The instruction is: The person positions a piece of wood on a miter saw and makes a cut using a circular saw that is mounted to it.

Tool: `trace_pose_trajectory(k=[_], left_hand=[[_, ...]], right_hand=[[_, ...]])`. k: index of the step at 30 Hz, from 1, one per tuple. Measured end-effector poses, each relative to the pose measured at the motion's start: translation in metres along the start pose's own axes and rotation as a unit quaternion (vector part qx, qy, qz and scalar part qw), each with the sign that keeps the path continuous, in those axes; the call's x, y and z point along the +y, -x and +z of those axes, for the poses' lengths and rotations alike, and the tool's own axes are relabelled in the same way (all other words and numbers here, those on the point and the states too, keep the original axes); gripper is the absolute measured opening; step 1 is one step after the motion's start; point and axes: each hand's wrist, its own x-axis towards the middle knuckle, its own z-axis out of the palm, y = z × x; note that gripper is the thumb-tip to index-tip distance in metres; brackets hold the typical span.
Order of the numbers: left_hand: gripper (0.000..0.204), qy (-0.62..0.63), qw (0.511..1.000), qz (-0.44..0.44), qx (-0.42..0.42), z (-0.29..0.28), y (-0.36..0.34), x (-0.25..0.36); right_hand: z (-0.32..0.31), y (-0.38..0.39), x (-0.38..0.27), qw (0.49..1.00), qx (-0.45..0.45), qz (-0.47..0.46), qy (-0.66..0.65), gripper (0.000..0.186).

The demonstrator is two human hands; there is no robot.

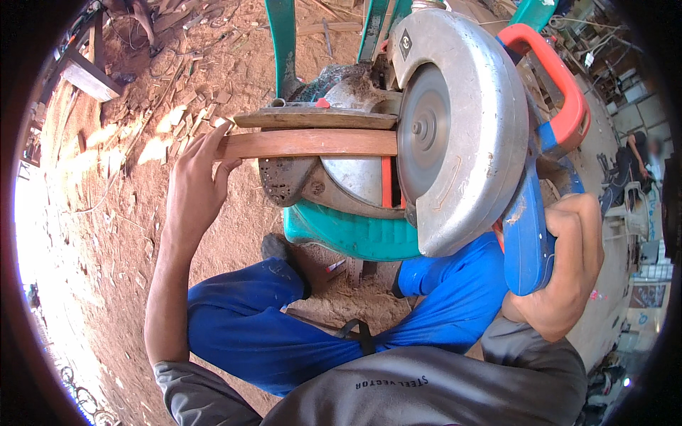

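Note:
My left hand (201, 174) grips the left end of a narrow reddish wooden strip (298, 144), which lies across the bed of a chop saw (462, 142) and reaches the silver blade guard. The round blade (423, 128) looks blurred. Behind the strip is a worn wooden fence piece (316, 121). My right hand (572, 255) is closed on the saw's blue handle (526, 234) at the right. A red carry handle (565, 96) tops the saw, which rests on a teal plastic chair (344, 231).
Sawdust and wood scraps (192, 106) cover the ground. A wooden stand (92, 74) is at the upper left, near another person's limb (145, 25). A co-worker (636, 160) is at the far right among clutter. My legs (241, 312) are folded below the chair.

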Motion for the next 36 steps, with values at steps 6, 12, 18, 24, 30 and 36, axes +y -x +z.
trace_pose_trajectory(k=[6, 12, 18, 24, 30, 36], left_hand=[[0.050, 0.004, 1.000, -0.019, 0.009, 0.004, -0.004, -0.006], [0.059, -0.005, 0.999, 0.007, 0.047, 0.007, -0.003, -0.010], [0.053, -0.001, 0.999, -0.026, 0.027, 0.005, -0.004, -0.005], [0.052, -0.002, 0.999, -0.016, 0.033, 0.005, -0.003, -0.009], [0.052, -0.003, 1.000, -0.011, 0.027, 0.005, -0.003, -0.008], [0.049, -0.009, 0.999, -0.001, 0.032, 0.005, -0.003, -0.009]], right_hand=[[-0.007, 0.001, 0.002, 1.000, -0.020, -0.001, 0.005, 0.029], [-0.003, 0.004, -0.001, 1.000, -0.022, 0.002, 0.001, 0.030], [-0.001, 0.005, -0.003, 1.000, -0.010, -0.001, 0.003, 0.030], [-0.005, 0.010, -0.001, 1.000, -0.025, 0.007, -0.008, 0.032], [-0.005, 0.012, -0.003, 0.999, -0.032, 0.021, -0.010, 0.034], [-0.005, 0.012, -0.003, 0.999, -0.029, 0.024, -0.012, 0.033]])
